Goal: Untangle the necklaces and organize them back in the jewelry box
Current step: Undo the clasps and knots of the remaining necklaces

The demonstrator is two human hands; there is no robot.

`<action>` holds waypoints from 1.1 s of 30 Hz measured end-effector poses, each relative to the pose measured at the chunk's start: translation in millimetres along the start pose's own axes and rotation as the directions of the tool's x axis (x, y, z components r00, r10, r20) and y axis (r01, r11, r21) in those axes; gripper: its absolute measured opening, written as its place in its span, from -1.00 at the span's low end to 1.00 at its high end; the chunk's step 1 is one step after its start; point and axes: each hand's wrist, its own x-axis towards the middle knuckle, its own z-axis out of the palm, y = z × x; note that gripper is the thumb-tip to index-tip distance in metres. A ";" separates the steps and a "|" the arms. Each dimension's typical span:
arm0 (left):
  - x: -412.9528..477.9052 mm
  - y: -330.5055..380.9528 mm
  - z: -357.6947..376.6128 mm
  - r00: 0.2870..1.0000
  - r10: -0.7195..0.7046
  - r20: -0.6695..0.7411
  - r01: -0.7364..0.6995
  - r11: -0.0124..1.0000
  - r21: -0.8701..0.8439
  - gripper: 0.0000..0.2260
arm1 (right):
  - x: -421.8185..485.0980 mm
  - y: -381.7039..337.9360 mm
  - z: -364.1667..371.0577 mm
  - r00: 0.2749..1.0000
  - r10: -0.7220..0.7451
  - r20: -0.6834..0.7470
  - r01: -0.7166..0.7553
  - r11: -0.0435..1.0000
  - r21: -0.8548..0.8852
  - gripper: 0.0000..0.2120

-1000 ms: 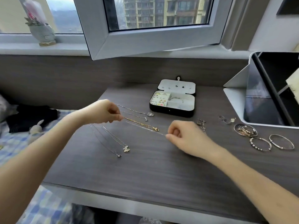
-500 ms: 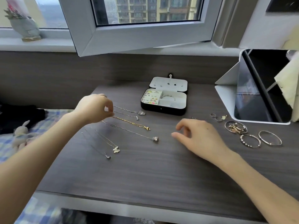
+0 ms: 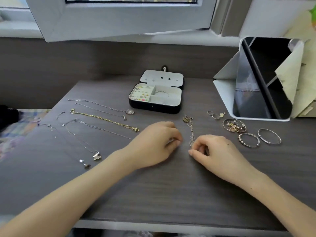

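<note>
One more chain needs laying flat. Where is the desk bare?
Bare: the desk's near strip between both forearms, and the gap between jewelry box and white stand. Crowded: necklaces left, tangled chain centre, bangles right.

Grip unclear
left hand (image 3: 152, 144) fingertips curled under, covering thin chain (image 3: 106, 130) end; jewelry box (image 3: 153, 106) contents too small to tell
</note>
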 end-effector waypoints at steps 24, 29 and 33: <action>-46.5 -11.6 -9.0 0.981 -0.093 0.170 0.104 0.993 -0.057 -0.72 | 48.8 20.4 -6.7 0.909 -0.358 0.213 0.313 0.925 0.216 -0.82; -62.2 -27.0 -23.4 0.967 -0.063 0.248 0.095 0.989 -0.117 -0.62 | 42.7 20.3 -12.9 0.881 -0.364 0.302 0.305 0.925 0.225 -0.76; -71.0 -39.1 -34.6 0.957 -0.047 0.286 0.080 0.991 -0.106 -0.57 | 39.2 16.5 -14.0 0.865 -0.372 0.335 0.305 0.922 0.236 -0.75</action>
